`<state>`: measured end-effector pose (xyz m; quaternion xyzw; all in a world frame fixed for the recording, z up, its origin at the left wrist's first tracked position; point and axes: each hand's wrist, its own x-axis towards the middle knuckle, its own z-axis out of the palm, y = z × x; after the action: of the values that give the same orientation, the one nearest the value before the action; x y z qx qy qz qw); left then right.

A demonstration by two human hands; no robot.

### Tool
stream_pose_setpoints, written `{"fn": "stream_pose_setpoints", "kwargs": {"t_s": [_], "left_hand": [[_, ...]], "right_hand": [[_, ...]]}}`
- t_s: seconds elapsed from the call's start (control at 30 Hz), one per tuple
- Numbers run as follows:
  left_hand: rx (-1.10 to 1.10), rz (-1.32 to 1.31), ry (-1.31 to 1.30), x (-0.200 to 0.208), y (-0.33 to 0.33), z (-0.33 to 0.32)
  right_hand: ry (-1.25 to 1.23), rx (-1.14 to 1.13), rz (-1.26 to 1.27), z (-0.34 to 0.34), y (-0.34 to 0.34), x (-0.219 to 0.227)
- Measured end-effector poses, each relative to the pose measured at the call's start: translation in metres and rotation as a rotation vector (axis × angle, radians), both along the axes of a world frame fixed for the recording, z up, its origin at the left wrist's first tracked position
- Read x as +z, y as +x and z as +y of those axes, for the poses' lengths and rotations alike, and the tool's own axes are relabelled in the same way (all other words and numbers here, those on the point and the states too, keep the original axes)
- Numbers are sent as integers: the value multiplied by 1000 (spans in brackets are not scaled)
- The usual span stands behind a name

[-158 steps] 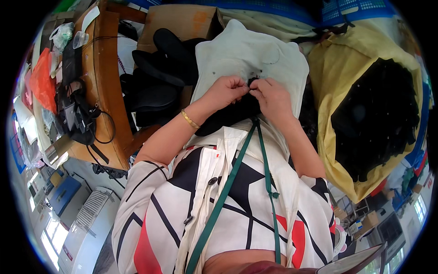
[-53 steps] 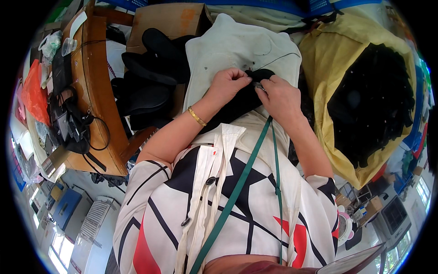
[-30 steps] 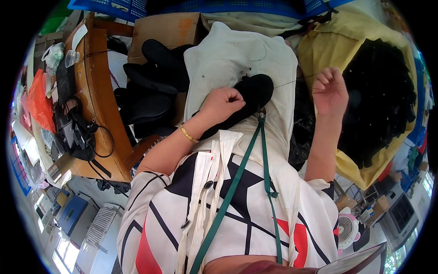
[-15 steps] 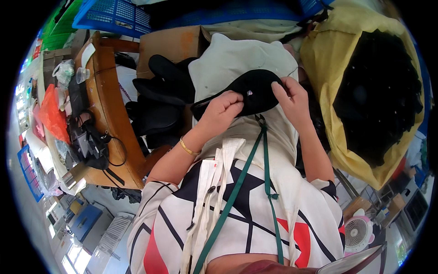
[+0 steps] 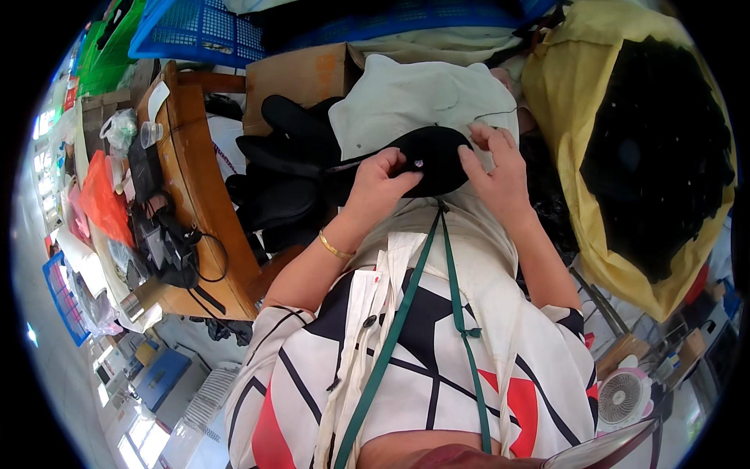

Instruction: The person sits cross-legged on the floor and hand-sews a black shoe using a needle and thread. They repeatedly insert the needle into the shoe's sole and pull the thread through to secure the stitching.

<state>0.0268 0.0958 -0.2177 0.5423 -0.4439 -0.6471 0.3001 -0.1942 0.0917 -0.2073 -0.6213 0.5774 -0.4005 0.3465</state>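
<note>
A black padded cloth piece (image 5: 441, 168), rounded at its right end and shaped like a slipper, lies across the white cloth over my lap. A tiny pale spot shows on its upper face. My left hand (image 5: 380, 184) grips it from the left, thumb and fingers closed beside that spot. At the rounded end is my right hand (image 5: 498, 172), thumb tip by the piece's edge and bent fingers spread away from the thumb. A thin dark thread (image 5: 500, 114) curves over the white cloth (image 5: 422, 94) near those fingers; whether it is held cannot be made out.
Similar black padded pieces (image 5: 281, 199) are heaped at my left, in front of a cardboard box (image 5: 301, 78). A wooden table (image 5: 191, 172) stands farther left. On my right is a yellow sack (image 5: 558, 117) filled with black pieces. A blue basket (image 5: 203, 31) lies beyond.
My right thumb has slid off the black piece's face to its edge, and the right fingers have spread. The left hand keeps its grip. The whole view has shifted slightly.
</note>
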Motion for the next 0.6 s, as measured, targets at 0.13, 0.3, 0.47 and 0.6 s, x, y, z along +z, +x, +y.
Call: {"fn": "stream_pose_setpoints", "kwargs": {"t_s": [0.13, 0.3, 0.47, 0.6], "left_hand": [[-98, -100, -152, 4, -6, 2], [-318, -382, -427, 24, -8, 1], [-8, -64, -133, 1, -13, 5], [-240, -223, -530, 27, -28, -12]], "right_hand": [[-116, 79, 196, -5, 16, 16], [-37, 54, 34, -5, 19, -27], [199, -54, -192, 1, 9, -25], [619, 2, -431, 4, -27, -10]]}}
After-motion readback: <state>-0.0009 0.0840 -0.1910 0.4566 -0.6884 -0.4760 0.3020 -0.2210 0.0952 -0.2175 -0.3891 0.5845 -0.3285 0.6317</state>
